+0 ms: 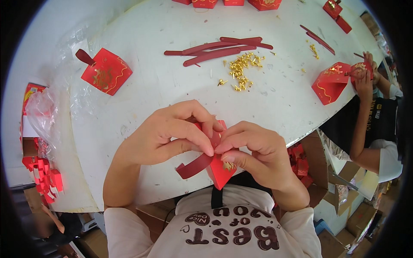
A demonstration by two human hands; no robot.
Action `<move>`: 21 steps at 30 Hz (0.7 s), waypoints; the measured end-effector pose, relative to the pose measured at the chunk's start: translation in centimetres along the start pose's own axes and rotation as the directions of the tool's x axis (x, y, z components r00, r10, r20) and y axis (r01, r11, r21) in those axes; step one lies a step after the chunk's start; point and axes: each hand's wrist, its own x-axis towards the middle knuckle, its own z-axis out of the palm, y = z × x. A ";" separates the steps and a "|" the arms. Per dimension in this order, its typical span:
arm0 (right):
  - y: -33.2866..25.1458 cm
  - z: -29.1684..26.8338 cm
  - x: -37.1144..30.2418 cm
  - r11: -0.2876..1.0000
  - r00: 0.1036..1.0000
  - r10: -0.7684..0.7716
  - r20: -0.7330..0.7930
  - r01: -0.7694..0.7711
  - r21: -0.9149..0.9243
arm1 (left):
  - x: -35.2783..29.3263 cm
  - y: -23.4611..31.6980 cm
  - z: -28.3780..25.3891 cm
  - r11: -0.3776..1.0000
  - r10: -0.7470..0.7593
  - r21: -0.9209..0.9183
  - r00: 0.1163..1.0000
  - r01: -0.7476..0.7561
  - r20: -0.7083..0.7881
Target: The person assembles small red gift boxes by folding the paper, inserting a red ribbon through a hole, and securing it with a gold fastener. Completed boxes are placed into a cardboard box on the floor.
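Near the table's front edge, a small red gift box (222, 175) with gold print stands between my hands. A dark red strap (194, 167) curls out to its left. My left hand (178, 131) is closed, its fingertips pinching the strap against the box's top. My right hand (254, 150) is closed on the box from the right, thumb against its printed side. Both hands' fingertips meet at the strap's end; whether a fastener is between them is hidden. Beyond lie a pile of gold paper fasteners (241, 71) and several loose dark red straps (213, 56).
A red box with its strap fitted (107, 72) sits at the left, near clear plastic wrap (79, 96). More red boxes (264, 4) line the far edge. At the right, a co-worker's hands (366, 81) hold a strap beside another box (329, 84). Cartons (316, 163) stand below the table.
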 end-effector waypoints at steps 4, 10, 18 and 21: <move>0.8 -0.1 -0.1 0.988 0.999 0.041 0.016 -0.043 0.149 | 0.1 -0.4 -0.1 0.999 -0.002 -0.037 1.000 0.002 0.000; 1.3 0.1 -0.1 0.958 0.996 0.090 -0.005 -0.086 0.275 | 0.2 -0.9 -0.1 0.998 0.013 -0.060 1.000 -0.013 -0.001; 1.3 0.1 -0.1 0.965 0.996 0.088 0.014 -0.088 0.246 | 0.4 -0.4 0.5 0.975 -0.105 -0.206 0.989 0.082 -0.102; 1.5 0.7 -0.6 0.976 0.998 0.035 -0.050 -0.023 0.218 | 0.0 -0.1 0.7 0.996 -0.080 0.010 0.963 0.085 -0.258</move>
